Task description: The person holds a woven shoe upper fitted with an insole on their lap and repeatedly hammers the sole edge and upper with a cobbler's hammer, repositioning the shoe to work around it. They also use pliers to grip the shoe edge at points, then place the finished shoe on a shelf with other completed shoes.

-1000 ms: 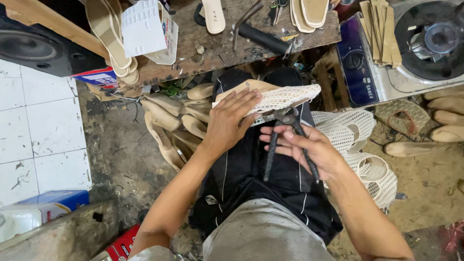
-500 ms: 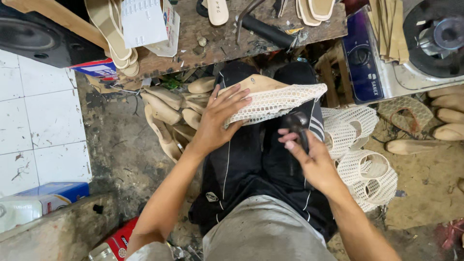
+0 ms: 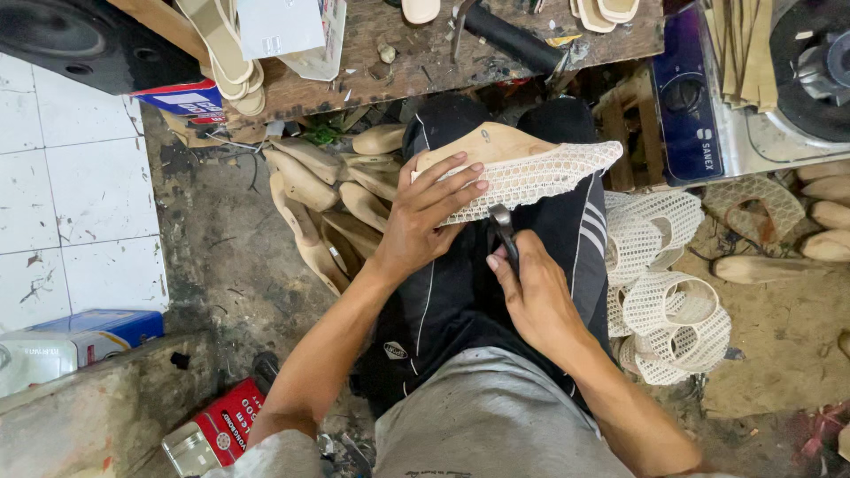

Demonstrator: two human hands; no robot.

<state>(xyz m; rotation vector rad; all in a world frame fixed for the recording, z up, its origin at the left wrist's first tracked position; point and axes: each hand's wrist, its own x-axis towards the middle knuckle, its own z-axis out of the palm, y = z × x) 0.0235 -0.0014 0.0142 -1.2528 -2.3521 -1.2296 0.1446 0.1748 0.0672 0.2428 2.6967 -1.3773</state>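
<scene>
Hands work over one wooden shoe last (image 3: 496,146) that lies across the person's lap on the black track pants (image 3: 443,292), toe end pointing right. One white mesh upper (image 3: 540,177) is stretched over the last, covering its right half and lower edge. The left hand (image 3: 425,217) lies flat on the last, fingers spread over wood and mesh, pressing rather than clenching. The right hand (image 3: 531,296) is clenched around one pair of dark pincers (image 3: 503,232), whose head meets the lower edge of the mesh just beside the left fingertips.

On the floor to the right lies a heap of loose white mesh uppers (image 3: 668,301); at least three can be counted, though they overlap. To the left of the legs is a pile of bare wooden lasts (image 3: 319,190), about seven, some half hidden. Above, the wooden workbench (image 3: 398,62) carries one black-handled tool (image 3: 509,40) and several pale insoles (image 3: 221,53). One red box (image 3: 226,420) sits at the lower left.
</scene>
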